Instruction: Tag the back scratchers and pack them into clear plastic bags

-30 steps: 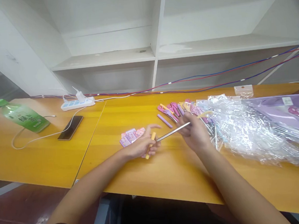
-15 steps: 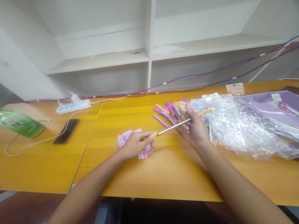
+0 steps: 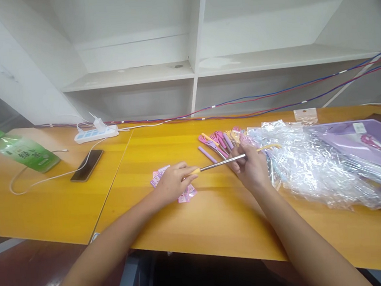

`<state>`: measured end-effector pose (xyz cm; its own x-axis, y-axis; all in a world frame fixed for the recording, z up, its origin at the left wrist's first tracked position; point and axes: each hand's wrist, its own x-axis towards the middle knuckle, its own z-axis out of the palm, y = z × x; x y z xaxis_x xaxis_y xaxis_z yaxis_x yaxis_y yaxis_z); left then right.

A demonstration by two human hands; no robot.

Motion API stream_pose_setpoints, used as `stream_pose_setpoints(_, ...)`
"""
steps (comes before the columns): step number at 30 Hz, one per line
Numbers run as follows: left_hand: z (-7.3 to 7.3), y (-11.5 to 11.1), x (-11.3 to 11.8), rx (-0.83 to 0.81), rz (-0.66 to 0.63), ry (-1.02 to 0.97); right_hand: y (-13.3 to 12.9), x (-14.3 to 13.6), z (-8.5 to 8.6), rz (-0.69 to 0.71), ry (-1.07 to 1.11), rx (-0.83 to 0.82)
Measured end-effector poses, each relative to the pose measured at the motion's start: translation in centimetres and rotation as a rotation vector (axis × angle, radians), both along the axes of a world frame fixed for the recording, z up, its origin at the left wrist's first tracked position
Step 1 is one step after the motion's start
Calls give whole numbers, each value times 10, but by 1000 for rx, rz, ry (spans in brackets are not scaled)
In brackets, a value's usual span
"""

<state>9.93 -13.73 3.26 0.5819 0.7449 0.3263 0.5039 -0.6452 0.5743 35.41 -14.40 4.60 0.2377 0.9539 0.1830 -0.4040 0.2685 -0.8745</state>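
Observation:
A thin metal rod (image 3: 222, 163) with yellow ends spans the space between my two hands, above the table. The fingers of my left hand (image 3: 175, 181) pinch its yellow left end. Near its other end, my right hand (image 3: 251, 166) is closed round the rod, and a curved yellow tip sticks out beyond it. Pink and purple printed cards (image 3: 188, 194) lie partly hidden under my left hand. Behind my right hand is a pile of similar rods (image 3: 217, 141) with pink, purple and yellow hand-shaped ends.
Clear plastic bags (image 3: 316, 167) are heaped at the right, partly over a purple tray (image 3: 343, 131). At the left are a green bottle (image 3: 31, 153), a phone (image 3: 87, 166) and a power strip (image 3: 96, 133). Cables run along the back, before white shelves (image 3: 127, 76).
The view has shifted slightly. My right hand has turned a little and closed more round the rod, which lies at a flatter angle. My left hand still holds the yellow end.

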Motion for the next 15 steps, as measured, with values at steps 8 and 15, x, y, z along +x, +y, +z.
stream_pose_setpoints(8, 3, -4, 2, -27, -19, -62, -2, 1, -1, 49, -2, 46)
stream_pose_setpoints(15, 9, -4, 2, -148, -64, -187, -2, 6, -4, 19, -125, 163)
